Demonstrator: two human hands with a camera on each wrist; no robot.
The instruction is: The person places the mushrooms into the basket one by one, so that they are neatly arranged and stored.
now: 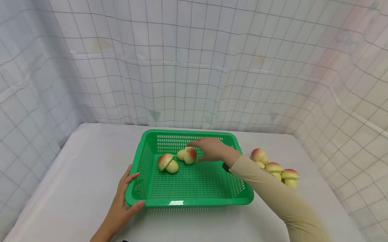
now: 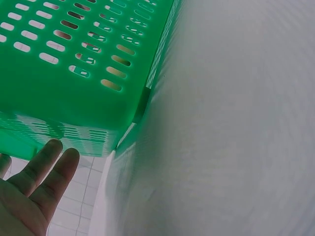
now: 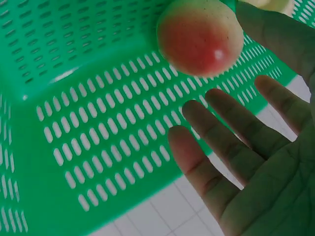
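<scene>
- A green basket (image 1: 190,200) is set on a white-covered counter (image 1: 85,181), and a small white label (image 1: 176,203) is carried on its front rim.
- The basket is touched at its front left corner by the left hand (image 1: 123,196); its thumb is placed at the front rim and its fingers are spread, fairly straight, along the left side.
- The right hand (image 1: 210,150) is held over the inside of the basket, its fingers parted wide and nothing held.
- A red-and-yellow mushroom (image 1: 190,155) is seen in the rear part of the basket, just beside the right hand's fingertips, its stem pointed left.
- A second mushroom (image 1: 165,162) is laid to the left of it and slightly nearer the front, its stem tilted toward the front right.
- More mushrooms (image 1: 290,174) are grouped on the counter to the right of the basket, some partly hidden by a beige sleeve (image 1: 269,189).
- The counter is backed and flanked by pale hangings (image 1: 184,62), by which a grid of dark lines is borne.
</scene>
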